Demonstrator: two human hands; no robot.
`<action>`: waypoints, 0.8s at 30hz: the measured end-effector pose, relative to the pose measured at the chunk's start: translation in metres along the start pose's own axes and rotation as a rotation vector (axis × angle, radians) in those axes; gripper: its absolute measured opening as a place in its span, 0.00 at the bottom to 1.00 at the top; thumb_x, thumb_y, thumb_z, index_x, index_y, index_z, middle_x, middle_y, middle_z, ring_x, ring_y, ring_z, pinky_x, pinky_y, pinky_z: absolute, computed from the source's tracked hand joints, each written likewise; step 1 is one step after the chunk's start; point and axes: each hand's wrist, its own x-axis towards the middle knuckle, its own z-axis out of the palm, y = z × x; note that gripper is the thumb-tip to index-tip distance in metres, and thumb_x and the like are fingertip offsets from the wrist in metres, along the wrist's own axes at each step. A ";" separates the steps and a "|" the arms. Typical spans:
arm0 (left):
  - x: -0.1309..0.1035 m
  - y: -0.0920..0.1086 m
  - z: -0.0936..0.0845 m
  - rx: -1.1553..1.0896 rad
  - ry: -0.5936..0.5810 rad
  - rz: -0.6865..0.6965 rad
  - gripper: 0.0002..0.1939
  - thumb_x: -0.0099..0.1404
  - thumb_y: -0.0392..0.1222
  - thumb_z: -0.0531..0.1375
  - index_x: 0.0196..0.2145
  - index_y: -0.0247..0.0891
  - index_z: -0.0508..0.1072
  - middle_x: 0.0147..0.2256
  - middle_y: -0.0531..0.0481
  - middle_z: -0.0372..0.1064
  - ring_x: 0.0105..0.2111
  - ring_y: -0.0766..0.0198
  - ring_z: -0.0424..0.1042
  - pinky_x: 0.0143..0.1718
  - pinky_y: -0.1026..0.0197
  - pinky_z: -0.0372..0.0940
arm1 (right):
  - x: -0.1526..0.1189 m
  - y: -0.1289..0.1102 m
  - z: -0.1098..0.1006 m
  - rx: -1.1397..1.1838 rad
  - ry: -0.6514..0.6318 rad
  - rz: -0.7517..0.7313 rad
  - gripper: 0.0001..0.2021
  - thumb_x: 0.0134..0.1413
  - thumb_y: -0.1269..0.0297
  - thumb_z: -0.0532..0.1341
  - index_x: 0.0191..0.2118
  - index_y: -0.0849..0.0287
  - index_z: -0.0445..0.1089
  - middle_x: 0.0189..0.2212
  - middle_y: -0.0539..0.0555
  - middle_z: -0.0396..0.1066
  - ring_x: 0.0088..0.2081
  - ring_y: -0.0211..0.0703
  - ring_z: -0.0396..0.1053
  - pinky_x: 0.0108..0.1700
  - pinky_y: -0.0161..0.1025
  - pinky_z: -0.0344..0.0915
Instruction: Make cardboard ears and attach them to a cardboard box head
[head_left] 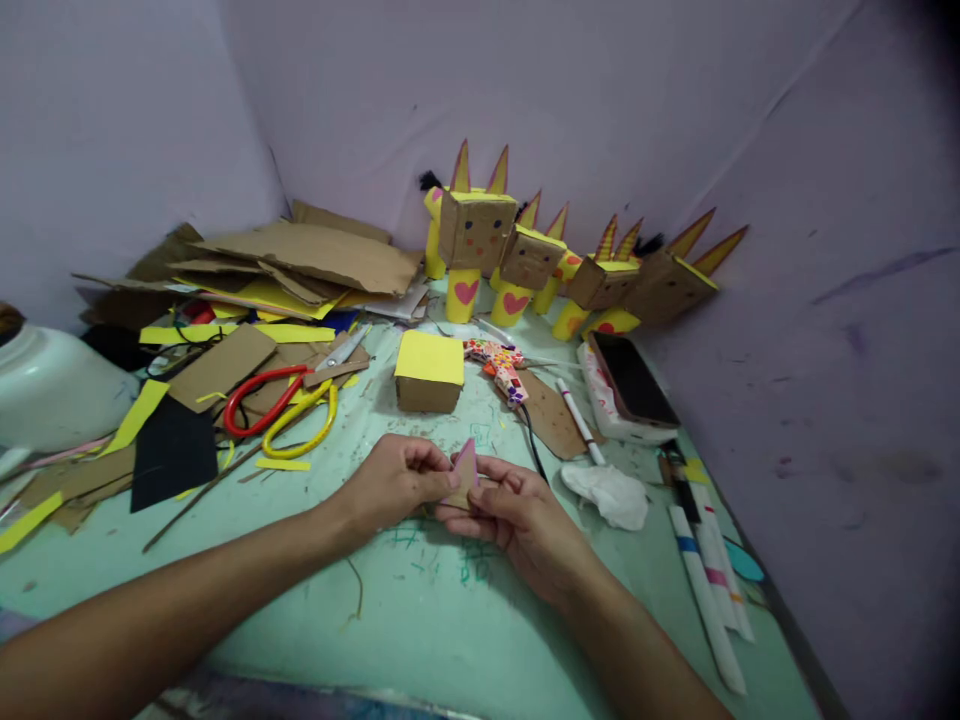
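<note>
Left hand and right hand pinch a pointed cardboard piece — tip uppermost, nearside of the yellow-topped box.

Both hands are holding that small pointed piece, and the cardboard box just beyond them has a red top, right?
Not quite: the cardboard box has a yellow top, not red, as the head view shows. The left hand and right hand do hold the pointed piece.
</note>
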 end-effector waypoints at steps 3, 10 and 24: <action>-0.001 -0.001 0.000 -0.031 0.005 0.001 0.09 0.40 0.41 0.64 0.18 0.32 0.70 0.15 0.55 0.63 0.18 0.72 0.57 0.19 0.67 0.50 | -0.002 0.000 0.000 0.011 -0.028 0.009 0.20 0.39 0.69 0.70 0.43 0.64 0.71 0.29 0.56 0.78 0.28 0.42 0.77 0.33 0.35 0.73; 0.002 -0.008 -0.002 -0.157 0.050 -0.007 0.13 0.46 0.46 0.63 0.21 0.35 0.65 0.13 0.60 0.58 0.13 0.77 0.48 0.14 0.70 0.43 | 0.000 0.005 -0.004 -0.073 -0.038 -0.137 0.22 0.39 0.68 0.71 0.45 0.62 0.71 0.35 0.57 0.78 0.32 0.43 0.77 0.32 0.36 0.72; 0.002 -0.010 0.000 -0.104 0.040 0.012 0.15 0.48 0.49 0.64 0.24 0.34 0.66 0.15 0.59 0.60 0.13 0.77 0.53 0.12 0.72 0.45 | 0.003 0.008 -0.006 -0.085 0.181 -0.159 0.19 0.32 0.65 0.74 0.35 0.65 0.75 0.25 0.56 0.78 0.26 0.42 0.76 0.30 0.37 0.73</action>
